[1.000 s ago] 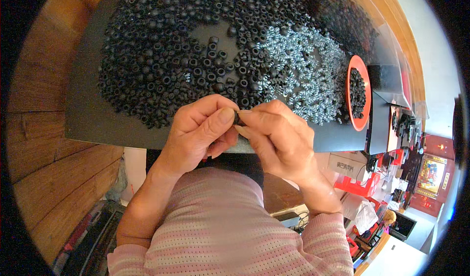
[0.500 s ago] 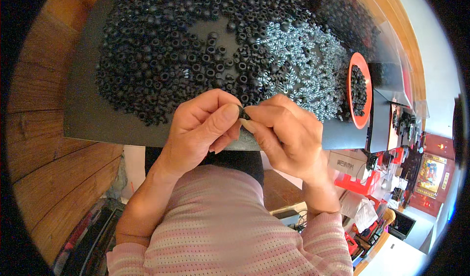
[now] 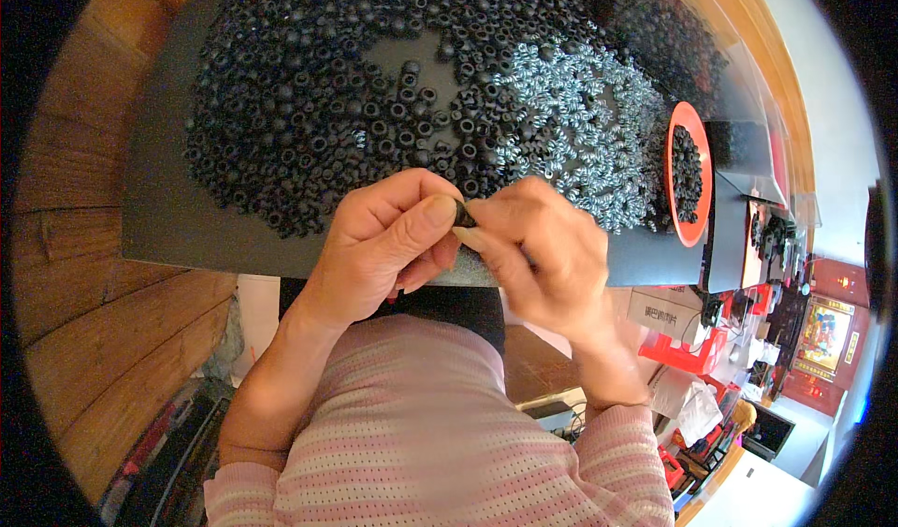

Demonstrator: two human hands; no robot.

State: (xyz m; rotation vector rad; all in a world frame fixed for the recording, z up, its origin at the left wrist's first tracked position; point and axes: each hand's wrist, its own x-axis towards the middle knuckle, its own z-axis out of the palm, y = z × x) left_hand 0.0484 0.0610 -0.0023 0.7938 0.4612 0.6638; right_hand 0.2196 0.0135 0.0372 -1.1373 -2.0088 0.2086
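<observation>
My left hand (image 3: 383, 242) and my right hand (image 3: 538, 251) meet fingertip to fingertip at the near edge of a black work board (image 3: 178, 218). Between them they pinch one small black ring-shaped part (image 3: 465, 215); whether a screw sits in it is hidden by the fingers. Just beyond the hands a wide heap of black rubber rings (image 3: 318, 106) covers the board. To its right lies a pile of shiny silver screws (image 3: 580, 125).
A red round bowl (image 3: 675, 230) with black parts in it stands at the board's right end. More black parts lie at the far right (image 3: 673, 31). Wooden planks (image 3: 103, 340) run on the left. Red boxes and clutter (image 3: 692, 359) sit lower right.
Both hands have stayed together at the board's edge, working the small black part between the fingertips; the fingers shifted only slightly. The piles have not moved.
</observation>
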